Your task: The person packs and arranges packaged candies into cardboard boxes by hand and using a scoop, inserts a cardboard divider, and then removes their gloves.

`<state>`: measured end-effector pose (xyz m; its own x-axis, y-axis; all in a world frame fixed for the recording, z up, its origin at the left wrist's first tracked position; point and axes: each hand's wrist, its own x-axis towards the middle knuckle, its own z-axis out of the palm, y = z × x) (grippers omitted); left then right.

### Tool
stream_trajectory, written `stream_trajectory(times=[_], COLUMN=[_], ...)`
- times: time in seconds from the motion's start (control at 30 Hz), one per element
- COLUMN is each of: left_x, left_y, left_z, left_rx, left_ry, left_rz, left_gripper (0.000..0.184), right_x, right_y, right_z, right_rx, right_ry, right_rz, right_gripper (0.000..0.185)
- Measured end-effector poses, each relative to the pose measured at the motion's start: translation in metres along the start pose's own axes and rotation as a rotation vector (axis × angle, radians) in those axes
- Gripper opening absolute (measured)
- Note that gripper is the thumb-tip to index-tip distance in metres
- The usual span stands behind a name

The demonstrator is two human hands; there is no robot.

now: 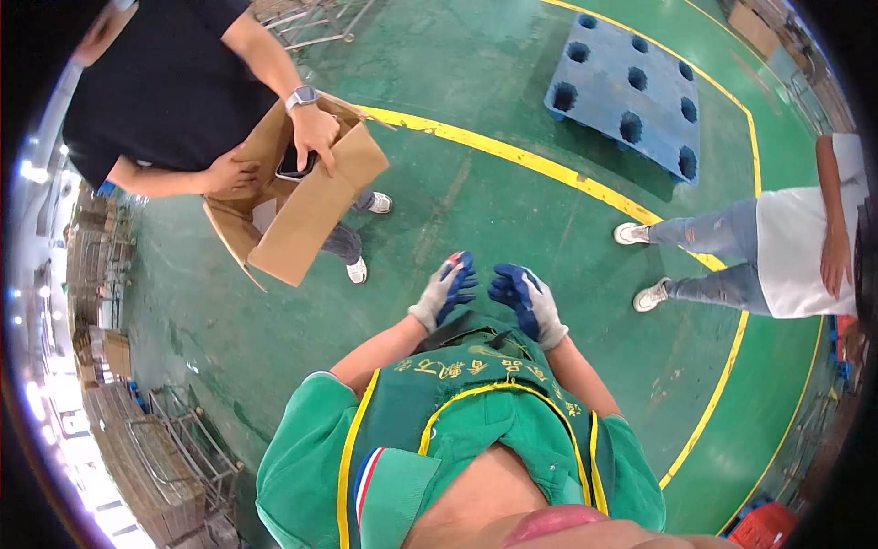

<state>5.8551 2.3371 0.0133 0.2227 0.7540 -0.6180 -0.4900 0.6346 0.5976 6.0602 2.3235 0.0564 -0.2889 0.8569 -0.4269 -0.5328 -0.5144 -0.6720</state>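
My left hand (445, 289), in a white glove with a blue coated palm, is held in front of my green apron (485, 359). Its fingers are spread and nothing is in them. A short gap away, my right hand (530, 303) wears the same kind of glove, fingers apart and slightly curled, holding nothing. Both hands are above the green floor. Beyond my left hand, a person in a black shirt (169, 91) holds an open cardboard box (320, 206); one of that person's hands grips a dark phone-like object (294, 163) over it.
Another person in a white top (809, 247) stands at the right. A blue plastic pallet (613, 78) lies at the back right, beyond a yellow floor line (521, 156). Stacked flattened cardboard (137, 448) and metal carts (187, 430) line the left. A red crate (764, 526) is at bottom right.
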Motion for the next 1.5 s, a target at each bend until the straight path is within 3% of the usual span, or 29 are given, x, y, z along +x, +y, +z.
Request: stream_trajectory(times=[0.03,0.07,0.1,0.13,0.17,0.2,0.23,0.27,0.33,0.37,0.43,0.47,0.53,0.57,0.67,0.7,0.73,0.77,0.8,0.83,0.93,1.0,1.13,1.3,1.33,1.37,1.4,1.47,1.5], left_x=[0.030,0.041,0.044,0.045,0.046,0.046,0.052,0.055,0.046,0.045,0.059,0.063,0.069,0.067,0.072,0.082,0.091,0.061,0.075,0.077,0.065,0.075,0.087,0.077,0.087,0.074,0.088,0.056,0.055], left_y=[-0.024,-0.037,-0.040,-0.034,-0.026,-0.017,-0.020,-0.025,-0.018,-0.015,-0.002,-0.002,0.018,0.029,0.040,0.046,0.041,0.060,0.048,0.040,0.017,-0.003,-0.029,-0.023,-0.033,-0.027,-0.038,-0.013,-0.016], left_z=[-0.010,-0.010,0.001,0.002,0.002,0.007,0.004,0.001,0.012,0.016,0.012,0.005,-0.003,-0.003,-0.006,-0.009,-0.034,-0.004,-0.022,-0.020,0.005,0.003,-0.012,-0.015,-0.032,-0.021,-0.047,-0.009,-0.011], left_rx=[0.517,0.895,1.249,1.248,0.997,0.734,0.655,0.648,0.928,1.016,1.047,1.085,1.098,1.081,1.102,1.130,1.270,1.156,1.223,1.002,0.961,1.033,1.049,1.079,1.029,1.039,1.279,1.056,1.091], left_ry=[-0.065,0.016,0.233,0.236,0.353,0.447,0.494,0.490,0.581,0.581,0.645,0.710,0.736,0.760,0.838,0.897,0.804,0.778,0.766,0.712,0.573,0.602,0.553,0.488,0.508,0.521,0.456,0.504,0.550], left_rz=[0.522,0.818,1.119,1.129,0.822,0.520,0.563,0.571,0.637,0.686,0.765,0.809,0.681,0.677,0.699,0.758,0.850,0.647,0.687,0.689,0.747,0.638,0.750,0.553,0.612,0.510,0.737,0.429,0.460], left_gripper=[0.034,0.031,0.030,0.030,0.025,0.024,0.024,0.024,0.029,0.032,0.032,0.032,0.031,0.031,0.032,0.033,0.036,0.038,0.038,0.038,0.031,0.027,0.028,0.027,0.029,0.032,0.036,0.032,0.031], right_x=[0.008,0.014,0.020,0.025,0.025,0.024,0.021,0.027,0.048,0.047,0.035,0.026,0.004,-0.009,-0.040,-0.035,-0.029,-0.056,-0.072,-0.077,-0.086,-0.088,-0.104,-0.121,-0.119,-0.114,-0.108,-0.092,-0.083], right_y=[0.008,0.015,0.021,0.026,0.031,0.033,0.036,0.050,0.086,0.084,0.073,0.066,0.044,0.028,-0.026,0.005,0.035,-0.002,-0.026,-0.035,-0.070,-0.102,-0.164,-0.233,-0.241,-0.247,-0.252,-0.255,-0.260], right_z=[0.014,0.019,0.023,0.026,0.028,0.031,0.033,0.028,0.011,0.007,0.002,-0.002,-0.002,0.002,0.017,-0.017,-0.050,-0.035,-0.030,-0.037,-0.046,-0.034,-0.004,0.044,0.060,0.071,0.082,0.104,0.109], right_rx=[0.164,0.162,-0.470,-1.105,-1.108,-0.732,-0.347,-0.356,0.349,0.316,-0.064,-0.423,-1.213,-1.466,-1.619,-1.094,-0.602,-0.292,0.032,0.037,-0.148,-0.336,-0.480,-0.624,-0.662,-0.681,-0.688,-0.633,-0.618], right_ry=[-0.111,-0.125,-0.188,-0.229,-0.230,-0.237,-0.230,-0.231,-0.313,-0.302,-0.248,-0.243,-0.283,-0.317,-0.345,-0.183,-0.187,-0.114,-0.040,0.002,0.135,0.009,-0.100,-0.324,-0.399,-0.439,-0.486,-0.583,-0.667], right_rz=[0.036,0.039,-0.452,-0.945,-0.949,-0.494,-0.046,-0.052,0.002,-0.004,-0.009,-0.031,-0.051,0.031,0.282,-0.008,-0.308,-0.030,0.221,0.149,0.013,-0.241,-0.583,-0.860,-0.945,-0.987,-1.026,-1.073,-1.079], right_gripper=[0.035,0.035,0.034,0.034,0.034,0.035,0.038,0.038,0.042,0.041,0.039,0.039,0.037,0.036,0.034,0.032,0.030,0.030,0.029,0.029,0.028,0.029,0.027,0.026,0.026,0.025,0.025,0.026,0.027])
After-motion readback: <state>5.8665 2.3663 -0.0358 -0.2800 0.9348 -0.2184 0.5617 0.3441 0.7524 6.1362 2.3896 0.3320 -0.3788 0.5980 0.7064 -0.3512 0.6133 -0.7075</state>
